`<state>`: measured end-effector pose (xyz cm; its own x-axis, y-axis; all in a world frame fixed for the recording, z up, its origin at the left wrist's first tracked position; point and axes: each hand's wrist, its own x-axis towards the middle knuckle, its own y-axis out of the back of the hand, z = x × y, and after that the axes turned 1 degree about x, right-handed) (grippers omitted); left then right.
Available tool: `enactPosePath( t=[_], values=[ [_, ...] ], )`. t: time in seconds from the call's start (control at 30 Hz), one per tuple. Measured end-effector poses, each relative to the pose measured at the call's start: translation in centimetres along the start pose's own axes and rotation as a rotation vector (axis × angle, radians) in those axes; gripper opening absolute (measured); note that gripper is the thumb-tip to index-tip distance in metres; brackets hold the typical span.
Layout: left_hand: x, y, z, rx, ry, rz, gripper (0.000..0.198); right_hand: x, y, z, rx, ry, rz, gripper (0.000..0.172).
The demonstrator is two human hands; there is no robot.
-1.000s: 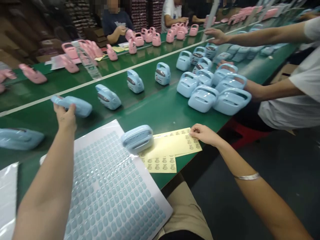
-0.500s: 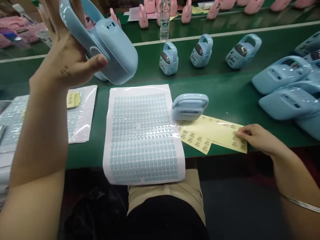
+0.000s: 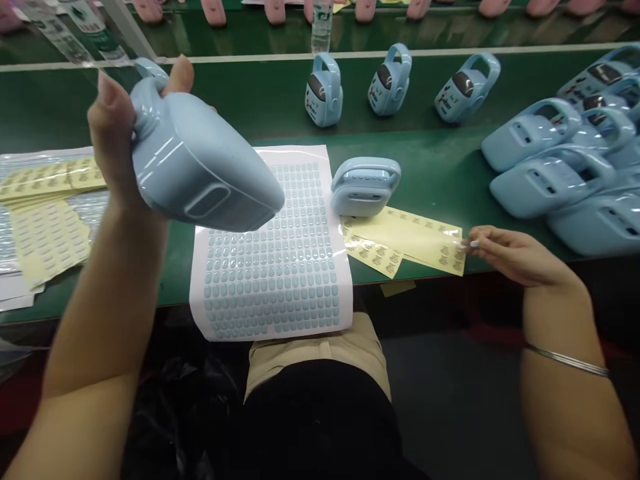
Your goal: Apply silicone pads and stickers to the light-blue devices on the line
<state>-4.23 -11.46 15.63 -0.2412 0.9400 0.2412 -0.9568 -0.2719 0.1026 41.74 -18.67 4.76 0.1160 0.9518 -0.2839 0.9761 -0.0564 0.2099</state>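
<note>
Pale blue plastic case [image 3: 200,160] gripped in our left hand [image 3: 115,133] above blue sticker sheet [image 3: 196,307] | right hand [image 3: 520,257] pinched closed at yellow label sheet [image 3: 405,240], we cannot tell on what | sticker sheet mostly full | three upright cases [image 3: 390,87] on green surface [image 3: 240,100], pile of cases [image 3: 550,180] remains at right

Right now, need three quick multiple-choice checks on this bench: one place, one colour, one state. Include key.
1. What is the right hand nearest?
A) yellow label sheets
B) pink cases
C) water bottle

2. Colour of the handled case in the left hand?
A) pink
B) white
C) pale blue

3. That case is:
A) lying flat
B) held up in the air
C) standing upright

1 A: fingertips at the labels' right edge.
2 C: its glossy shell is pale blue.
3 B: it is raised above the sticker sheet.
</note>
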Motion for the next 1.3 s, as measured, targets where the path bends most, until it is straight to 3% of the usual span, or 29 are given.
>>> enactPosePath(
  t=[0.1,0.17,0.33,0.5,0.77,1.17,1.23,1.3],
  values=[
    [-2.8,-3.4,-0.4,-0.727,0.172,-0.080,0.051,-2.2,-2.6,-2.1,0.036,0.178,0.005,0.035],
    [-3.8,-5.1,-1.7,-0.976,0.222,-0.037,0.052,-3.7,-5.2,-3.9,0.027,0.333,-0.096,0.031],
    [-5.0,-8.6,-4.5,-1.092,0.187,-0.037,0.051,-5.7,-11.6,-8.4,-0.011,0.554,-0.340,0.023],
    [-5.8,-10.4,-4.4,-1.049,0.222,0.037,0.060,-5.9,-14.8,-11.7,-0.123,0.668,-0.280,0.015],
    [-5.4,-11.1,-4.9,-1.005,0.182,0.044,0.061,-5.2,-17.0,-15.3,-0.293,0.753,-0.261,0.009],
    [-5.6,-11.3,-4.7,-1.071,0.245,0.077,0.051,-4.1,-17.1,-15.2,-0.284,0.740,-0.279,0.011],
    [-5.2,-10.7,-4.6,-1.064,0.240,0.027,0.049,-4.1,-16.5,-15.0,-0.271,0.749,-0.292,0.012],
    [-4.0,-9.3,-4.1,-0.996,0.209,-0.102,0.054,-4.1,-15.6,-14.6,-0.261,0.755,-0.292,0.015]
  ],
)
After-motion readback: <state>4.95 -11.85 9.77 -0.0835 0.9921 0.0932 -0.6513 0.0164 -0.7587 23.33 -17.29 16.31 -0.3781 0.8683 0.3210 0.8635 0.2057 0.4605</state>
